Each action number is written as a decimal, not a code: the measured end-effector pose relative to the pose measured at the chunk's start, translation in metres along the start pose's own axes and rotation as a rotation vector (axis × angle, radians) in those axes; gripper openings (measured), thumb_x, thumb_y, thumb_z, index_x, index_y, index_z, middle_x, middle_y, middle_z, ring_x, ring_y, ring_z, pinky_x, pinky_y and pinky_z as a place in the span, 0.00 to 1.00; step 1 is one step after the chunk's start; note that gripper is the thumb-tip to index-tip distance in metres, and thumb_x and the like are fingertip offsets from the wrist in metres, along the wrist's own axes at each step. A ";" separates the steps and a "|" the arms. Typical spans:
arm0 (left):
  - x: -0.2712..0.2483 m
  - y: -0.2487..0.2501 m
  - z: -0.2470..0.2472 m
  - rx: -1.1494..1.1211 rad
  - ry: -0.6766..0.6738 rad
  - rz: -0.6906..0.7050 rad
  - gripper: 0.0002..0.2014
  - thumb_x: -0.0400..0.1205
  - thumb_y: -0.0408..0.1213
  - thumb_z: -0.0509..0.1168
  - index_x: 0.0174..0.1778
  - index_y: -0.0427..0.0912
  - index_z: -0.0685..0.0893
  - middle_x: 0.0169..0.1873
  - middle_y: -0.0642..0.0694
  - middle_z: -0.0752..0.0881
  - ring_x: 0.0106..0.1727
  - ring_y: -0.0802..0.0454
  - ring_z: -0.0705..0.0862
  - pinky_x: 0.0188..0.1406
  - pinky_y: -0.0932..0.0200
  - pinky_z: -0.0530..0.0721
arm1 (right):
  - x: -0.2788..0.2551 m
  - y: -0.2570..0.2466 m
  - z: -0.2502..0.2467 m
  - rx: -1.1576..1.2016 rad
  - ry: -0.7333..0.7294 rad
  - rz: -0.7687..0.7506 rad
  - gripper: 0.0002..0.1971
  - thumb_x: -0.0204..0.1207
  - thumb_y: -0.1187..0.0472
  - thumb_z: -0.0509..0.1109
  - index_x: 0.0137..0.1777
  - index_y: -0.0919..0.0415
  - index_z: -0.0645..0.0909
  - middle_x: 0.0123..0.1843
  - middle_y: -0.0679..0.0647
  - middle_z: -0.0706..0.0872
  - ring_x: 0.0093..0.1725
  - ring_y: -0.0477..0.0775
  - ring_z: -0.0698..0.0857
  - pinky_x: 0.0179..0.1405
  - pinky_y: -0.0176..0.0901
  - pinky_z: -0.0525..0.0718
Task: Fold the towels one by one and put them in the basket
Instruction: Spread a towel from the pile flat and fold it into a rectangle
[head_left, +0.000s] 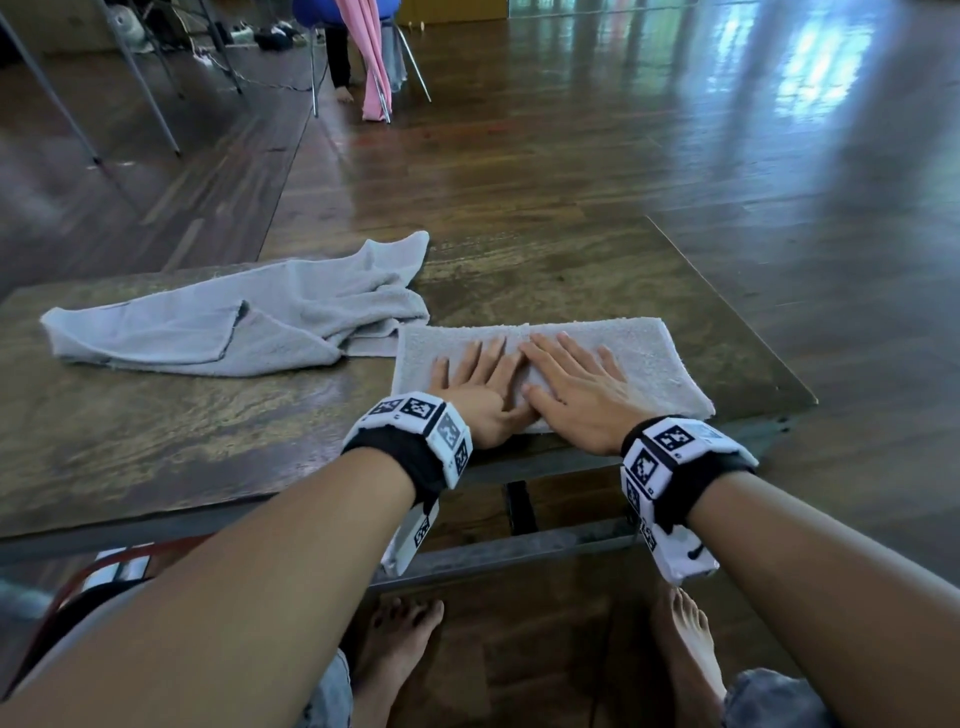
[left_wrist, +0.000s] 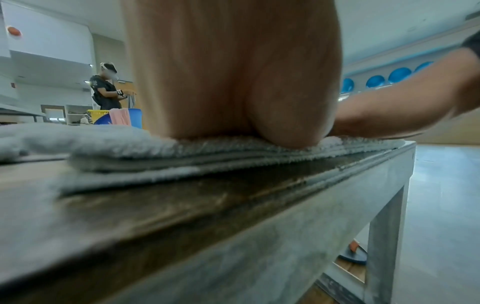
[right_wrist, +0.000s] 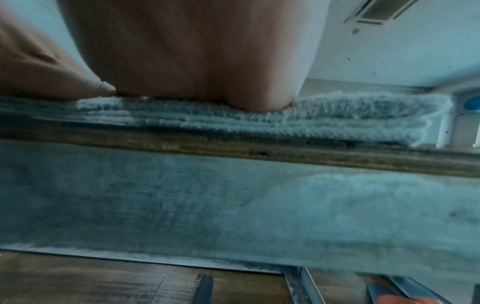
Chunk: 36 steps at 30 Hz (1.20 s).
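Observation:
A grey towel (head_left: 644, 358) lies folded into a long strip along the near right edge of the wooden table (head_left: 182, 441). My left hand (head_left: 475, 376) and right hand (head_left: 571, 376) lie flat on it side by side, fingers straight, pressing it down. In the left wrist view the heel of my left hand (left_wrist: 233, 82) sits on the folded layers of the towel (left_wrist: 155, 160). In the right wrist view my right palm (right_wrist: 194, 61) presses the stacked layers of the towel (right_wrist: 337, 119). A second grey towel (head_left: 234, 322) lies crumpled at the left of the table. No basket shows on the table.
The table's right corner (head_left: 810, 400) and near edge lie close to the folded towel. My bare feet (head_left: 400, 639) stand under the table. A chair with pink cloth (head_left: 374, 57) stands far back, and another person (left_wrist: 105, 88) stands by a yellow basket (left_wrist: 97, 113).

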<state>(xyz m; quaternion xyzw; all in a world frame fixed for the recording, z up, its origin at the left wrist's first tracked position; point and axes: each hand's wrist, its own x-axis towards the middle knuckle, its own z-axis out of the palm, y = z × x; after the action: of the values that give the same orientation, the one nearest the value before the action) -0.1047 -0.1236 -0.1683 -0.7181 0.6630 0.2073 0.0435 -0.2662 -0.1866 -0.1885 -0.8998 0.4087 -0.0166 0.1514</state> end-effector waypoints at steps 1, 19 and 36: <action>0.000 -0.002 0.001 -0.003 0.016 0.011 0.38 0.85 0.65 0.45 0.86 0.56 0.36 0.85 0.55 0.32 0.85 0.52 0.30 0.83 0.39 0.31 | 0.000 0.001 0.000 -0.012 -0.001 0.003 0.35 0.84 0.37 0.44 0.90 0.43 0.44 0.91 0.40 0.43 0.89 0.44 0.39 0.86 0.58 0.37; 0.002 -0.045 0.006 -0.062 0.140 -0.090 0.62 0.50 0.93 0.46 0.79 0.74 0.33 0.84 0.58 0.30 0.84 0.53 0.27 0.81 0.43 0.29 | -0.001 0.027 -0.007 -0.038 -0.014 0.145 0.49 0.64 0.11 0.39 0.85 0.26 0.36 0.90 0.39 0.35 0.89 0.48 0.33 0.86 0.57 0.35; -0.007 -0.048 -0.006 -0.113 0.041 -0.108 0.68 0.46 0.92 0.52 0.79 0.71 0.30 0.83 0.58 0.26 0.82 0.57 0.24 0.81 0.40 0.29 | -0.010 0.048 -0.034 -0.023 -0.168 0.367 0.63 0.49 0.06 0.39 0.86 0.32 0.32 0.88 0.41 0.27 0.88 0.50 0.29 0.85 0.66 0.35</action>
<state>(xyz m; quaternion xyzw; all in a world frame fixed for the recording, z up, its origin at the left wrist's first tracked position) -0.0575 -0.1130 -0.1703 -0.7580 0.6114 0.2272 0.0004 -0.3128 -0.2180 -0.1691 -0.8103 0.5518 0.0911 0.1751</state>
